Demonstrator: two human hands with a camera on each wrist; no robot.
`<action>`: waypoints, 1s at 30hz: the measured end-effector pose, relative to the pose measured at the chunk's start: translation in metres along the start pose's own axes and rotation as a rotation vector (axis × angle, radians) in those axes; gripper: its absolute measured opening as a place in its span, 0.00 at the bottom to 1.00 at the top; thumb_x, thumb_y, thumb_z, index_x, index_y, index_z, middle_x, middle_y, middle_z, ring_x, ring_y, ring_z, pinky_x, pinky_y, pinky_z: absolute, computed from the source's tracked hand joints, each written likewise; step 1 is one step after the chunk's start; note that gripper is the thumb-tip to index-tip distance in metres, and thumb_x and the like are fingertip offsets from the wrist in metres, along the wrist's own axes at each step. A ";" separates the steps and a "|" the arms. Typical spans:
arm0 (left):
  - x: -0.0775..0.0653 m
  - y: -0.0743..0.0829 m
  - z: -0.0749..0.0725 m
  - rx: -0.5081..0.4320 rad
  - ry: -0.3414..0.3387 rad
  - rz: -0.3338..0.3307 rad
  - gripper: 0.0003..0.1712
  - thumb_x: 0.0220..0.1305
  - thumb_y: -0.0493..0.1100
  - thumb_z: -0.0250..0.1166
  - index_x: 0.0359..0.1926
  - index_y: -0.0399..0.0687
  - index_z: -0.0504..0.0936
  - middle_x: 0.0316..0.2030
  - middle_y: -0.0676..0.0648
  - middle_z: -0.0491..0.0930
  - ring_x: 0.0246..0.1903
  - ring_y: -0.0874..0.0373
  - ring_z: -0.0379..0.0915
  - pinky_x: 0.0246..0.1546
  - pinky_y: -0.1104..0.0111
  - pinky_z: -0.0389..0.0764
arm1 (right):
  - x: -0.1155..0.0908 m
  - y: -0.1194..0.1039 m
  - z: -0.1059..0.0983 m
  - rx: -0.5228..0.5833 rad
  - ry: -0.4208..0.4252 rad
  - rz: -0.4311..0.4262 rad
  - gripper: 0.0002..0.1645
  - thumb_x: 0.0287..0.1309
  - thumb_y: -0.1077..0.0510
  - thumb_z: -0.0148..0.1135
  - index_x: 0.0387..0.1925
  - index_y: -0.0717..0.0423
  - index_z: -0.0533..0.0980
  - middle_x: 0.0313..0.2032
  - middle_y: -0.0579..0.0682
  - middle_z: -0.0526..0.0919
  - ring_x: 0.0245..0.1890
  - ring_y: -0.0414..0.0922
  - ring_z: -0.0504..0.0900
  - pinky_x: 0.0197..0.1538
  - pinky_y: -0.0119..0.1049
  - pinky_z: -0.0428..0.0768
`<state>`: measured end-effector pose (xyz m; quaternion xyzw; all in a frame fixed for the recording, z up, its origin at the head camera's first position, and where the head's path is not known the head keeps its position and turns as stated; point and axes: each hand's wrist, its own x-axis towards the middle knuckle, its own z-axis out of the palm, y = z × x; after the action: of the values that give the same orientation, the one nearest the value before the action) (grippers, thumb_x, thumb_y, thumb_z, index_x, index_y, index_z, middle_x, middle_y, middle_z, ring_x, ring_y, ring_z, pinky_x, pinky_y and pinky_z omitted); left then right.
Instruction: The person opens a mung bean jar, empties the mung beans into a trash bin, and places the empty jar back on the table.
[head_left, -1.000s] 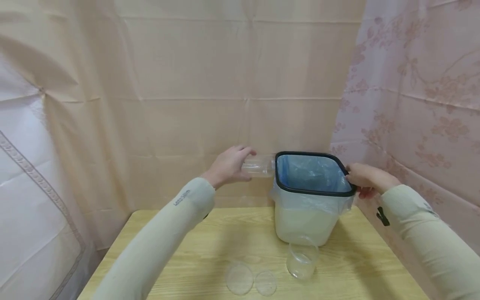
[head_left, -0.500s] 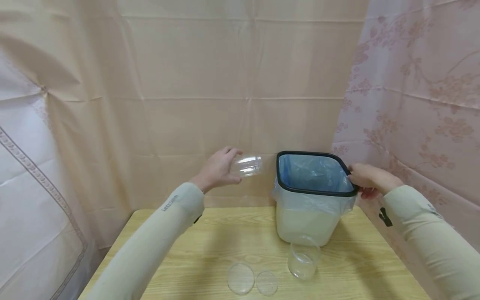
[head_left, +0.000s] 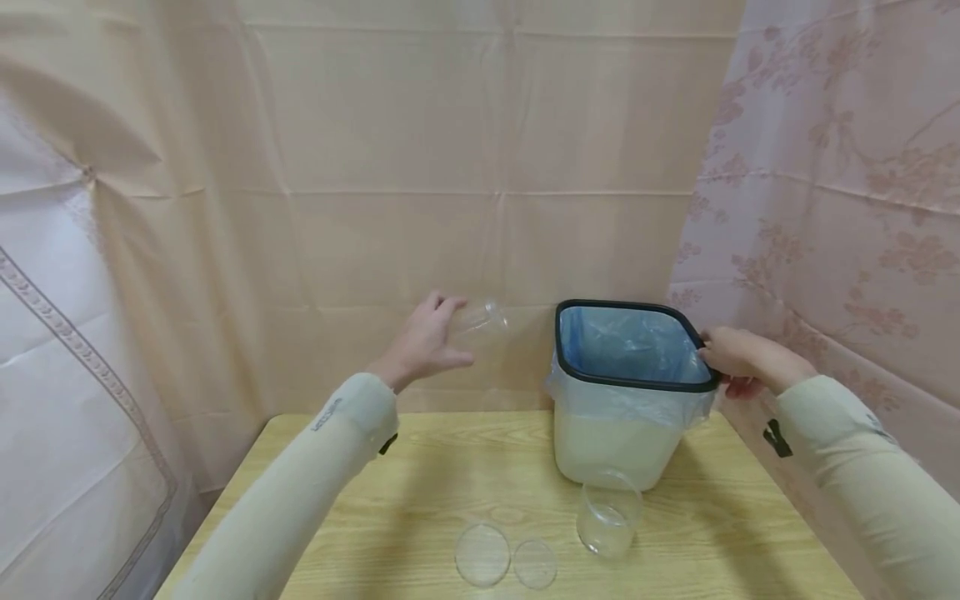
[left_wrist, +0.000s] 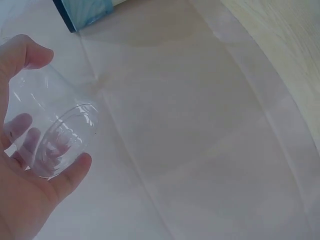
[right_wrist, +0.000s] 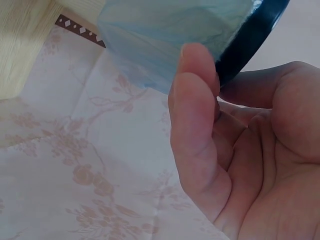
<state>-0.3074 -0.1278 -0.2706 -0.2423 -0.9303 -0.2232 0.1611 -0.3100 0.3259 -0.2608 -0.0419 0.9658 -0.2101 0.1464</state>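
My left hand (head_left: 422, 340) holds a clear plastic jar (head_left: 480, 321) in the air left of the trash bin, its mouth tilted up toward the right. In the left wrist view, thumb and fingers curl round the jar's (left_wrist: 65, 132) see-through wall. A cream trash bin (head_left: 611, 442) with a black rim stands at the table's back right, lined with a bluish plastic bag (head_left: 626, 346). My right hand (head_left: 750, 358) pinches the bin's right rim; the right wrist view shows its thumb and fingers on the black rim (right_wrist: 255, 42), beside the overhanging bag.
A second clear container (head_left: 609, 525) sits on the wooden table (head_left: 420, 467) in front of the bin. Left of it lie two clear round lids, a larger lid (head_left: 482, 554) and a smaller lid (head_left: 535, 564). Curtains (head_left: 375, 208) hang behind and on both sides.
My left hand has moved left with the jar, away from the bin's left rim, and the jar's mouth has tipped upward. The right hand stays at the rim.
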 end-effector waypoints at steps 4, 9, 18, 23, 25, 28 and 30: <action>-0.005 -0.005 0.003 -0.016 -0.003 -0.013 0.48 0.48 0.44 0.79 0.69 0.40 0.69 0.57 0.41 0.70 0.49 0.47 0.69 0.54 0.53 0.75 | 0.000 0.005 0.002 0.019 -0.007 -0.008 0.25 0.76 0.57 0.39 0.62 0.74 0.56 0.28 0.59 0.72 0.23 0.51 0.80 0.27 0.44 0.85; -0.009 -0.006 0.006 -0.024 -0.017 -0.016 0.47 0.48 0.44 0.78 0.69 0.39 0.69 0.58 0.39 0.70 0.50 0.47 0.70 0.54 0.53 0.75 | -0.002 0.011 0.002 0.030 0.003 -0.006 0.31 0.77 0.55 0.41 0.66 0.76 0.52 0.28 0.58 0.72 0.22 0.50 0.79 0.27 0.43 0.85; -0.017 -0.014 0.012 -0.045 -0.023 -0.032 0.47 0.48 0.43 0.77 0.69 0.37 0.69 0.59 0.38 0.71 0.49 0.47 0.74 0.53 0.54 0.78 | -0.002 0.013 0.001 0.050 0.016 -0.026 0.27 0.77 0.53 0.42 0.62 0.75 0.57 0.29 0.57 0.73 0.22 0.50 0.79 0.27 0.43 0.84; -0.022 -0.023 0.019 -0.057 -0.014 -0.033 0.46 0.48 0.43 0.78 0.67 0.37 0.70 0.58 0.38 0.74 0.51 0.45 0.74 0.55 0.52 0.77 | -0.003 0.013 0.004 0.069 0.021 -0.019 0.27 0.77 0.53 0.41 0.62 0.74 0.58 0.28 0.57 0.73 0.22 0.50 0.78 0.26 0.42 0.83; -0.024 -0.027 0.023 -0.067 -0.004 -0.030 0.45 0.48 0.44 0.78 0.66 0.35 0.70 0.58 0.37 0.75 0.52 0.43 0.74 0.56 0.52 0.77 | -0.002 0.012 0.006 0.078 0.030 -0.018 0.26 0.77 0.53 0.40 0.61 0.73 0.58 0.28 0.58 0.73 0.21 0.50 0.78 0.26 0.42 0.83; -0.029 -0.032 0.027 -0.080 0.000 -0.036 0.44 0.49 0.45 0.79 0.65 0.34 0.70 0.59 0.37 0.76 0.56 0.40 0.73 0.58 0.51 0.75 | 0.001 0.010 0.008 0.085 0.046 -0.014 0.26 0.77 0.54 0.38 0.62 0.74 0.57 0.28 0.58 0.72 0.20 0.49 0.77 0.25 0.42 0.83; -0.032 -0.035 0.030 -0.089 -0.010 -0.058 0.44 0.51 0.46 0.79 0.64 0.34 0.70 0.59 0.38 0.76 0.57 0.41 0.73 0.60 0.51 0.74 | 0.002 0.009 0.009 0.085 0.056 -0.006 0.27 0.77 0.54 0.37 0.62 0.75 0.56 0.28 0.59 0.72 0.20 0.49 0.77 0.24 0.42 0.82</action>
<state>-0.3043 -0.1525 -0.3208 -0.2230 -0.9270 -0.2676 0.1390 -0.3089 0.3298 -0.2731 -0.0325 0.9596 -0.2523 0.1206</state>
